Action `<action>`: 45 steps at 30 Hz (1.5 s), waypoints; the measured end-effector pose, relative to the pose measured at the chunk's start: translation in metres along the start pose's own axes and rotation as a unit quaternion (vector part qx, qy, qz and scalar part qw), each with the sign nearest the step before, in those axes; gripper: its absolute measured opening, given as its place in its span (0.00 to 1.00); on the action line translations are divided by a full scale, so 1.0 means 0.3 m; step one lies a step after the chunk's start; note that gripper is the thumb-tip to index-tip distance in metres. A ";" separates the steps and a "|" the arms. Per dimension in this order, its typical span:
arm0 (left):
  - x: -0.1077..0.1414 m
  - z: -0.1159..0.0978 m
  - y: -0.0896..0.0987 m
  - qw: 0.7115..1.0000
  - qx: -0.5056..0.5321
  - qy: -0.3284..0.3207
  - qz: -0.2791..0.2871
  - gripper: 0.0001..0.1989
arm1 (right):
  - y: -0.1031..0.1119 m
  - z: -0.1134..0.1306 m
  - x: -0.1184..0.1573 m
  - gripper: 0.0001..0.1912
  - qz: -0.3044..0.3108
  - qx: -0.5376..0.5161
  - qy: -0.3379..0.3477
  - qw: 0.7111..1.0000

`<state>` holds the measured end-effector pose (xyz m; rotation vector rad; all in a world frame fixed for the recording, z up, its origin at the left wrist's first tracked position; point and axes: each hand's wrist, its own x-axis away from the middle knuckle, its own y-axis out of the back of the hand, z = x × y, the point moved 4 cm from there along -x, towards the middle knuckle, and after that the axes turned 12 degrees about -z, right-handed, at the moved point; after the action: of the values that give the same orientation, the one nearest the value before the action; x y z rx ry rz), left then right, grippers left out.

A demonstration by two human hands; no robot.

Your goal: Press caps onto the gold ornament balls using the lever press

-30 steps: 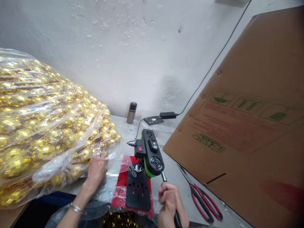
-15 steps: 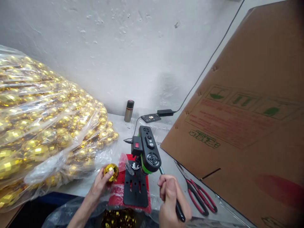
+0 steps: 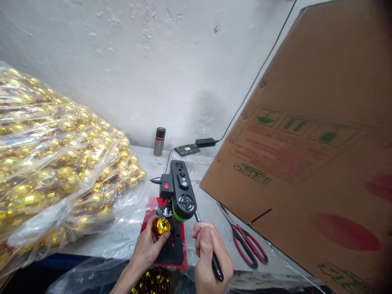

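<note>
A gold mirrored ball (image 3: pixel 163 227) is pinched between the thumb and fingers of my left hand (image 3: pixel 150 241), over the black base plate (image 3: pixel 170 253) of a small bench drill press. The black and green head of the drill press (image 3: pixel 183 190) hangs just beyond the ball and to its right. My right hand (image 3: pixel 211 253) is wrapped round the press's lever (image 3: pixel 217 267), whose black grip end sticks out below the fist. Whether the ball touches the plate, I cannot tell. The tip of the drill is hidden.
Clear plastic bags of gold balls (image 3: pixel 61 163) fill the left. A large cardboard box (image 3: pixel 290 143) leans at the right, with red-and-black handled shears (image 3: pixel 249 245) beside it. Behind the press stand a spray can (image 3: pixel 159 141) and a power adapter (image 3: pixel 205 142). More gold balls (image 3: pixel 153 281) lie below the table edge.
My left hand has brought the gold ball rightward, from beside the press to over its base plate. My right hand keeps its grip on the lever. The view has shifted slightly.
</note>
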<state>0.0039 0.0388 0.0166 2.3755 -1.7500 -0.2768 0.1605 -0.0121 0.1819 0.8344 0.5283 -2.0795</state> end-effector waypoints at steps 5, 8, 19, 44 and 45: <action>0.001 -0.019 -0.003 0.996 -0.082 -0.025 0.017 0.29 | 0.003 -0.005 0.004 0.18 0.001 0.000 -0.002 1.000; 0.001 -0.019 -0.006 0.994 -0.096 -0.042 0.015 0.27 | -0.002 0.002 0.004 0.18 -0.008 -0.003 -0.002 1.000; 0.034 0.024 -0.039 0.967 -0.126 -0.220 -0.041 0.25 | -0.014 0.023 -0.021 0.23 -0.025 0.013 -0.074 0.997; 0.005 0.009 -0.031 0.975 -0.056 -0.186 0.106 0.27 | -0.034 0.069 0.004 0.23 -0.084 0.002 -0.110 0.990; 0.007 0.014 -0.029 0.977 -0.047 -0.178 0.107 0.27 | -0.033 0.068 0.005 0.23 -0.083 0.004 -0.110 0.990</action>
<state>0.0114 0.0393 0.0104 2.1489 -2.0704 -0.7754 0.1441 -0.0198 0.1957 0.5709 0.4819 -2.2939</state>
